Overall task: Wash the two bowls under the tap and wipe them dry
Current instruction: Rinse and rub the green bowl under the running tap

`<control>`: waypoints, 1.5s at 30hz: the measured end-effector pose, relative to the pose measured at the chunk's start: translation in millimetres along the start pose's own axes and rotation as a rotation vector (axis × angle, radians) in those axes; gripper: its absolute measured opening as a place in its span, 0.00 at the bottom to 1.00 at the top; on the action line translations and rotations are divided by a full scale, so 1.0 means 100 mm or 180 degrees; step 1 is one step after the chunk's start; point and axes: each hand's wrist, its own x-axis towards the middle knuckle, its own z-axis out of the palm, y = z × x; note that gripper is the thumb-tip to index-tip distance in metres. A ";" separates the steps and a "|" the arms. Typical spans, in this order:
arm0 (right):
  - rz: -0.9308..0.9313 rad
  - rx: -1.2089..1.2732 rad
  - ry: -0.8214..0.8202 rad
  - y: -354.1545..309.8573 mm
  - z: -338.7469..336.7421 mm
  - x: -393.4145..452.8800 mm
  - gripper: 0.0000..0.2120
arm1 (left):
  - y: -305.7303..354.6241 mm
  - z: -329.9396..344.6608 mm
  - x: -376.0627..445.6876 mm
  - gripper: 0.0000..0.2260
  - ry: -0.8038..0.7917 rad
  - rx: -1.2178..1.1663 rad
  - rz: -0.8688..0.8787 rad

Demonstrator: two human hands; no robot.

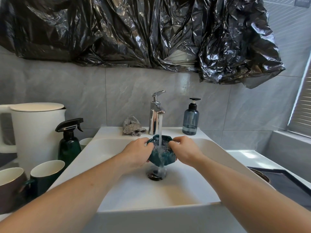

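A dark teal faceted bowl [160, 157] is held over the white sink [117, 187], directly under the chrome tap [155, 115]. Water runs from the spout into the bowl and spills over its near side toward the drain [155, 176]. My left hand [137, 153] grips the bowl's left rim and underside. My right hand [182, 151] holds the right rim, with the fingers curled over the edge. A crumpled grey cloth [132, 126] lies on the sink ledge left of the tap. I see only one bowl.
A blue soap dispenser [191, 119] stands right of the tap. Left of the sink are a white kettle [36, 128], a dark green spray bottle [69, 142], a green mug [45, 176] and a brown mug [10, 185]. Black plastic sheeting [134, 31] hangs overhead.
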 end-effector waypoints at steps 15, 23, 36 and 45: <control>-0.0403 -0.0185 0.0229 -0.02 0.00 0.01 0.15 | -0.03 0.01 0.01 0.11 0.0008 -0.0041 0.0181; -0.0473 -0.0203 0.0275 0.00 0.02 0.03 0.17 | -0.06 0.03 0.05 0.12 0.0046 -0.0148 0.0177; -0.0506 -0.0111 0.0494 -0.01 0.00 0.03 0.15 | -0.08 0.03 0.05 0.12 0.0133 -0.0012 0.0296; -0.0357 -0.0074 0.0767 0.00 -0.02 0.04 0.16 | -0.07 0.06 0.07 0.12 -0.0256 -0.0144 0.0184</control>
